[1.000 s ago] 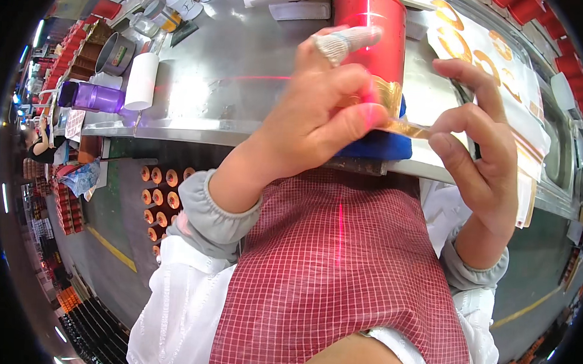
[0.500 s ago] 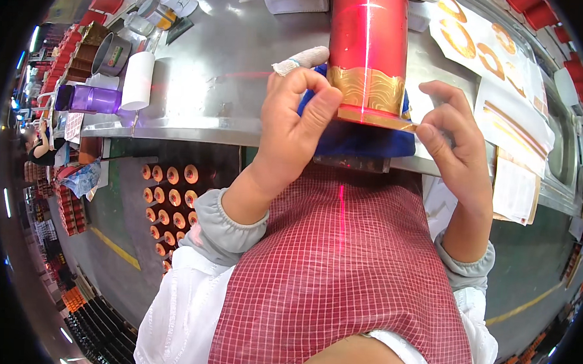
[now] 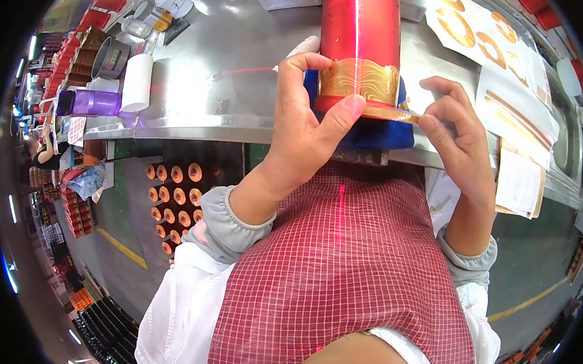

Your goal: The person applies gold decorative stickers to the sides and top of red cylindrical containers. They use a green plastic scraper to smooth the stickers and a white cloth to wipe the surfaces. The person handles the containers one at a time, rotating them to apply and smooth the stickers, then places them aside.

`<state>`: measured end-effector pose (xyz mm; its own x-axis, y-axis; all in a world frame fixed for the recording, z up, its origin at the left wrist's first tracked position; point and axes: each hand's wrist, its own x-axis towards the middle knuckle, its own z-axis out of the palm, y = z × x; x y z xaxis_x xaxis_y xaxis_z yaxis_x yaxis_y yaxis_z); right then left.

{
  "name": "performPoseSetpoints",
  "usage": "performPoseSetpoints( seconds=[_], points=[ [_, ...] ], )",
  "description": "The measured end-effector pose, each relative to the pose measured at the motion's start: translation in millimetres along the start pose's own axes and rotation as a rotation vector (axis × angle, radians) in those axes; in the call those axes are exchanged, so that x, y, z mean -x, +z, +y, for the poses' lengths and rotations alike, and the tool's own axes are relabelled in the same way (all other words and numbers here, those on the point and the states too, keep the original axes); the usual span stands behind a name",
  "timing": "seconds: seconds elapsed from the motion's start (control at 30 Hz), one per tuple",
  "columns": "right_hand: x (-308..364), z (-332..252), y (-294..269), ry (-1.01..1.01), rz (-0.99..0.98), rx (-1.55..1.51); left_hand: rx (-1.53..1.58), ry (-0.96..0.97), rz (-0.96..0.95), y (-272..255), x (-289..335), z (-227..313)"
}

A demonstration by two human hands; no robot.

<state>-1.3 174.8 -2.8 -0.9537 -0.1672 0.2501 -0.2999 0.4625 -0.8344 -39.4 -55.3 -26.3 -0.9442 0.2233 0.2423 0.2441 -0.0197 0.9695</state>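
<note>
A glossy red cylinder (image 3: 344, 28) lies with its near end toward me, over a blue cloth (image 3: 384, 135) at the bench edge. A gold wave-patterned band (image 3: 374, 81) wraps it near that end. Along the near rim runs a narrow gold strip (image 3: 389, 113), its right end standing off the cylinder. My left hand (image 3: 307, 121) grips the cylinder's left side, thumb pressing on the strip at the rim; one of its fingers wears a white covering. The strip's free end is pinched between thumb and finger of my right hand (image 3: 460, 127), whose index finger is raised.
White sheets with gold stickers (image 3: 455, 28) and a sheet of gold strips (image 3: 522, 124) lie at the right. On the left stand a white roll (image 3: 138, 83), a purple roll (image 3: 94, 100) and a grey ring-shaped container (image 3: 111, 58). Several round-ended pieces (image 3: 179, 196) sit below the bench.
My left thumb has moved right along the rim onto the strip, and the index finger now rests on the band's left side. My right hand keeps its pinch on the strip's end.
</note>
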Motion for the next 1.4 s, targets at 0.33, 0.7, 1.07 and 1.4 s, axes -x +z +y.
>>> performPoseSetpoints(
  seconds=[0.33,0.7,1.07,1.4],
  points=[
    [-0.3,5.6,2.6,0.023,0.003,-0.056,0.187,-0.005,-0.019,-1.2,-1.1,5.5],
    [-0.8,9.6,2.4,0.037,-0.011,-0.076,-0.021,0.008,-0.076,-4.4,-1.0,-2.2],
    [-1.1,14.8,1.4,0.075,-0.066,-0.188,-0.495,0.693,0.019,-22.8,8.0,-1.4],
    [2.9,18.8,-9.7,0.134,-0.172,-0.318,-0.711,0.974,-0.391,-25.4,-13.5,22.3]
  ],
)
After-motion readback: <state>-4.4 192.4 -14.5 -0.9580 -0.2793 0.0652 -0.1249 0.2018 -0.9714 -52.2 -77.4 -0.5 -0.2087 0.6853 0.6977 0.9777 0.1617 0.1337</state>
